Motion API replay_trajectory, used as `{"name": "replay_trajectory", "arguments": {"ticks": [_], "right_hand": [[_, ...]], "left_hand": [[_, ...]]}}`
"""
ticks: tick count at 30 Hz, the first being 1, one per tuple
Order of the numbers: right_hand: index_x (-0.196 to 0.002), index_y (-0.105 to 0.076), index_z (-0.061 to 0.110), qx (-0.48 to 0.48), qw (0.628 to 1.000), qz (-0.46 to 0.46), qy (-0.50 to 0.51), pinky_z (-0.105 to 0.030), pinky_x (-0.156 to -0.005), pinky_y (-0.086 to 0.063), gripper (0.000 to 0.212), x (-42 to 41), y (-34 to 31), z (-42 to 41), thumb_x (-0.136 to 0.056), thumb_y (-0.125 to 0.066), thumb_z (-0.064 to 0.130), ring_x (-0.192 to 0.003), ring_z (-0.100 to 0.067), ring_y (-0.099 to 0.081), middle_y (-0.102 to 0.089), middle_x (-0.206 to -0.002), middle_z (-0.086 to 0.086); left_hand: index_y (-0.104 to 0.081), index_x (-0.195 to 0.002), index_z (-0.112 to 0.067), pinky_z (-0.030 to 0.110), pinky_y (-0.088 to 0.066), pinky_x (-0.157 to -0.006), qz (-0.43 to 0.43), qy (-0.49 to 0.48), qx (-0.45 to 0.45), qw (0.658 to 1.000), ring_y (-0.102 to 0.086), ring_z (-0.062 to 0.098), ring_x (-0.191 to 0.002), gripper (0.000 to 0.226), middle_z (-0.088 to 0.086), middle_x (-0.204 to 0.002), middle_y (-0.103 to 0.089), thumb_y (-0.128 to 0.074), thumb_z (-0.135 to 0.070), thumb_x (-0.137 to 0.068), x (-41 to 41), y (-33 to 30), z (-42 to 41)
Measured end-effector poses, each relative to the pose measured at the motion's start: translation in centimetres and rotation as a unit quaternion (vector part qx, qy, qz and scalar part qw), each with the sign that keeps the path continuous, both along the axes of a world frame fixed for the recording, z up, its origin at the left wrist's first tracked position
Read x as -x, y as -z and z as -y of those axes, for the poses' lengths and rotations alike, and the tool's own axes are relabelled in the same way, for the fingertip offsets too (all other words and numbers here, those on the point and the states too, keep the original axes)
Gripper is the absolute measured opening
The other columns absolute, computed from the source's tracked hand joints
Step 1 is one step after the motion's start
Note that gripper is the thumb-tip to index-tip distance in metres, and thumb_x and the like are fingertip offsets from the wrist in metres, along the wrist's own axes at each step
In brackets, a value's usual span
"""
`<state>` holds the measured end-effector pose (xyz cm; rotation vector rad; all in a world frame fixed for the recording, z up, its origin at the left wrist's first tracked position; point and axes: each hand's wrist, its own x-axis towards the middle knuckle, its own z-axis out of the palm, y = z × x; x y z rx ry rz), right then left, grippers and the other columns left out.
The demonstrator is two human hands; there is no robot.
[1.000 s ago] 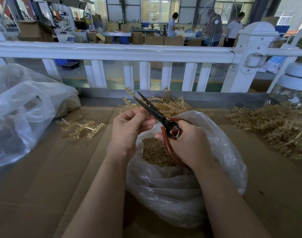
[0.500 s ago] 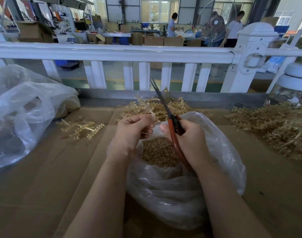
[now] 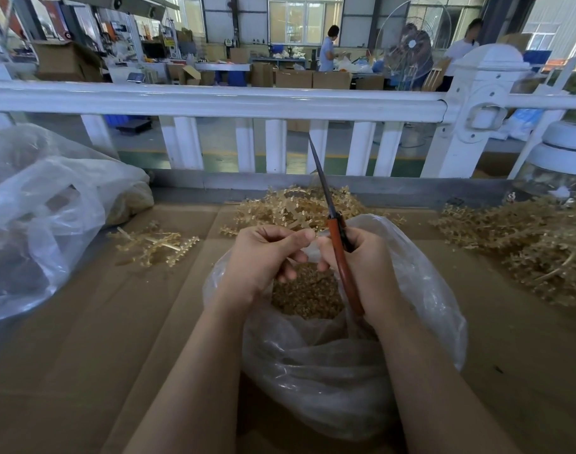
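Factory floor, folks, a packing workshop! Past the white railing [image 3: 214, 99] sit stacked cardboard boxes [image 3: 329, 79], a tall pedestal fan [image 3: 411, 44] and two workers [image 3: 327, 49] at cluttered tables, with high industrial windows [image 3: 299, 11] behind them. On the near side of the railing is a cardboard-covered counter [image 3: 83, 355], heaped with golden plastic sprigs [image 3: 525, 244] and clear plastic bags [image 3: 51, 208].

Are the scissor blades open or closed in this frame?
Closed. The scissors show one narrow blade line, no gap, pointing up toward the railing; the right hand grips their red handles.
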<state>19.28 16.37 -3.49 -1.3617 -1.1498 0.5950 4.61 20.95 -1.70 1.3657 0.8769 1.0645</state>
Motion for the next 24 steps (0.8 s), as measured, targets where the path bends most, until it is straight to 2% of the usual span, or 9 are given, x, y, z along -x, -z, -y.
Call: {"name": "replay_trajectory", "arguments": {"ticks": [4,6,8,11,12,14,16,21,24], "right_hand": [[-0.069,-0.072,0.018,0.012,1.0,-0.011,-0.002,-0.021,-0.059,-0.054,0.021,0.12,-0.27,0.14,-0.09,-0.072,0.022,-0.054,-0.01,-0.064,-0.069,-0.059,-0.002],[-0.069,-0.071,0.018,0.016,1.0,-0.007,-0.006,-0.023,-0.062,-0.055,0.022,0.24,-0.41,0.17,-0.09,-0.071,0.022,-0.056,-0.011,-0.064,-0.069,-0.06,-0.003],[-0.068,-0.071,0.017,0.018,1.0,0.0,-0.007,-0.021,-0.062,-0.054,0.024,0.28,-0.41,0.21,-0.091,-0.07,0.024,-0.057,-0.012,-0.064,-0.07,-0.061,-0.003],[-0.068,-0.071,0.016,0.017,1.0,0.004,-0.01,-0.02,-0.063,-0.054,0.024,0.27,-0.34,0.22,-0.091,-0.07,0.023,-0.058,-0.012,-0.065,-0.07,-0.062,-0.002],[-0.068,-0.07,0.017,0.014,1.0,0.004,-0.01,-0.021,-0.062,-0.054,0.024,0.27,-0.31,0.18,-0.091,-0.07,0.023,-0.057,-0.011,-0.065,-0.07,-0.062,-0.002],[-0.066,-0.07,0.018,0.009,1.0,0.006,-0.008,-0.019,-0.061,-0.054,0.025,0.19,-0.23,0.07,-0.091,-0.07,0.021,-0.056,-0.01,-0.065,-0.07,-0.061,-0.001],[-0.064,-0.069,0.019,0.004,1.0,0.01,-0.011,-0.018,-0.061,-0.054,0.026,0.11,-0.16,0.0,-0.09,-0.07,0.02,-0.055,-0.008,-0.064,-0.07,-0.06,0.0],[-0.063,-0.068,0.019,0.002,1.0,0.022,-0.017,-0.022,-0.061,-0.055,0.029,-0.03,0.12,-0.21,-0.091,-0.071,0.022,-0.054,-0.009,-0.064,-0.069,-0.059,0.0],[-0.069,-0.068,0.019,0.005,0.998,0.055,-0.008,-0.024,-0.058,-0.053,0.027,-0.22,0.49,-0.34,-0.09,-0.073,0.035,-0.054,-0.008,-0.062,-0.068,-0.06,0.002]], "left_hand": [[-0.056,-0.07,-0.009,0.023,-0.04,-0.051,0.014,-0.116,-0.108,0.987,-0.043,0.013,-0.055,0.034,0.002,-0.061,-0.05,-0.087,-0.021,-0.072,-0.19,0.22,-0.33],[-0.051,-0.08,-0.017,0.028,-0.044,-0.067,-0.001,-0.144,-0.144,0.979,-0.045,0.013,-0.071,0.041,-0.002,-0.077,-0.049,-0.089,-0.026,-0.068,-0.06,0.24,-0.4],[-0.054,-0.091,-0.032,0.034,-0.045,-0.09,-0.068,-0.15,-0.178,0.97,-0.05,0.012,-0.095,0.044,-0.01,-0.097,-0.049,-0.086,-0.047,-0.064,0.19,0.18,-0.3],[-0.061,-0.096,-0.042,0.049,-0.033,-0.113,-0.113,-0.108,-0.189,0.969,-0.044,0.015,-0.129,0.034,-0.014,-0.125,-0.048,-0.077,-0.053,-0.069,0.42,0.0,-0.09],[-0.066,-0.095,-0.036,0.051,-0.034,-0.112,-0.092,-0.091,-0.186,0.974,-0.047,0.015,-0.128,0.027,-0.01,-0.127,-0.052,-0.076,-0.047,-0.073,0.46,0.04,-0.19],[-0.069,-0.089,-0.021,0.052,-0.045,-0.102,-0.046,-0.057,-0.186,0.98,-0.06,0.017,-0.107,0.013,0.0,-0.108,-0.065,-0.077,-0.029,-0.082,0.51,0.19,-0.44],[-0.068,-0.087,-0.013,0.043,-0.052,-0.086,-0.02,-0.034,-0.168,0.985,-0.062,0.016,-0.086,0.008,0.003,-0.088,-0.067,-0.074,-0.017,-0.087,0.58,0.21,-0.52],[-0.067,-0.085,-0.007,0.019,-0.047,-0.07,-0.018,-0.01,-0.152,0.988,-0.06,0.009,-0.075,0.011,-0.001,-0.078,-0.066,-0.066,-0.013,-0.093,0.56,0.3,-0.67],[-0.067,-0.085,-0.011,0.019,-0.048,-0.071,-0.015,-0.017,-0.146,0.989,-0.061,0.006,-0.074,0.009,-0.007,-0.076,-0.067,-0.064,-0.011,-0.094,0.34,0.21,-0.58]]}}
